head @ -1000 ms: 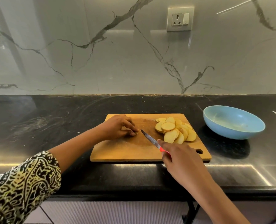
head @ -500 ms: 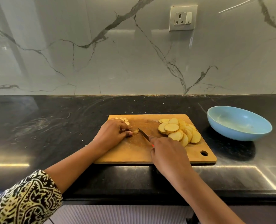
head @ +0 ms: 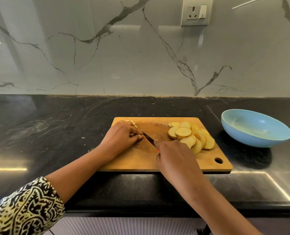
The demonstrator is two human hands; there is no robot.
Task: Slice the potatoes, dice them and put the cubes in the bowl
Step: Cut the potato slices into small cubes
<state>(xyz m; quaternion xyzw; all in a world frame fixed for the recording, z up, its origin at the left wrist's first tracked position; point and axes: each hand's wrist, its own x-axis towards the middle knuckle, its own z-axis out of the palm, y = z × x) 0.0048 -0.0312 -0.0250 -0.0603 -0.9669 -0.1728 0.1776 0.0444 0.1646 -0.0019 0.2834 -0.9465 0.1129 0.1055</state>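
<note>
In front of me runs a glossy black stone countertop (head: 56,133). A rectangular wooden cutting board (head: 157,128), with a hole in its near right corner, lies flat near the front edge. A shallow light blue bowl (head: 256,138) sits on the stone to the board's right, apart from it. A few pale crumbs (head: 83,138) dot the stone left of the board.

One head-worn wide-angle view looks forward and down from above the near edge of the glossy black stone counter (head: 39,133), facing the grey-veined white marble wall (head: 140,56). It sits close over the rectangular wooden cutting board (head: 140,160), with the shallow light-blue bowl (head: 256,138) at its right.
</note>
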